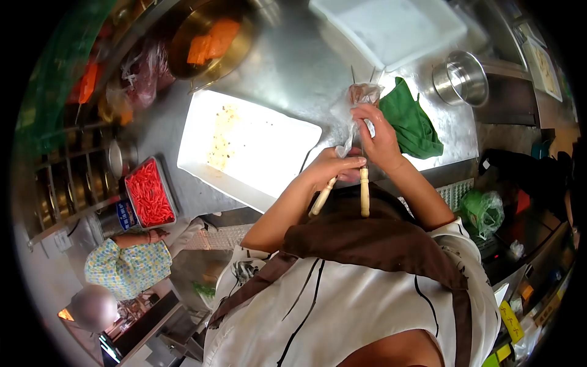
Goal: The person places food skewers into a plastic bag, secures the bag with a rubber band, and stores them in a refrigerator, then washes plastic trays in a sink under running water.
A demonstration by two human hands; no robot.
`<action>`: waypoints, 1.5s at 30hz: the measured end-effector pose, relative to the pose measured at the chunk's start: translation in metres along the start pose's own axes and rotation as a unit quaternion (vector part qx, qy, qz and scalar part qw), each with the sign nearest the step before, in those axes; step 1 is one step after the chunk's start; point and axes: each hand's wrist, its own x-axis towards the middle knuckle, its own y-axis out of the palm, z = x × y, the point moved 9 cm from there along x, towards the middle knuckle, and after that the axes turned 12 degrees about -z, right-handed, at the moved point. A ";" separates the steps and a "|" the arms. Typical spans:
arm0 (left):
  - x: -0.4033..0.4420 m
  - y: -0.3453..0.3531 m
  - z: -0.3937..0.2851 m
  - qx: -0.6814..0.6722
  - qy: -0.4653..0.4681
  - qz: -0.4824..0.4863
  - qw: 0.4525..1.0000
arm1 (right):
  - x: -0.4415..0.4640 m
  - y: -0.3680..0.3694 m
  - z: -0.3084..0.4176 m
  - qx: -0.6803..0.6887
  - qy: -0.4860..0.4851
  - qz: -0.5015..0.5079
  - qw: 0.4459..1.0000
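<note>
Here, two wooden-handled skewers (pixel 365 194), left hand (pixel 333 168) closed around them just above handles (pixel 322 198). Right hand (pixel 380 137) farther up, fingers curled against clear plastic (pixel 345 145) bunched around reddish meat (pixel 362 95); cannot tell how firmly it grips. Meat near skewers' tips (pixel 353 74), over steel counter (pixel 287 73). Green cloth (pixel 413 119) just right, crumb-strewn white tray (pixel 287 137) left. Farther off, metal pot (pixel 445 90) at right, pan (pixel 181 46) of orange chunks (pixel 214 41) at left.

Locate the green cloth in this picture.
In the head view, the green cloth lies on the metal counter, right of centre, between the person's right hand and the metal pot.
</note>
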 end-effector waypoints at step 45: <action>-0.295 -0.263 0.143 -0.366 0.367 -0.367 0.772 | -0.283 0.144 0.078 0.048 0.183 0.458 0.869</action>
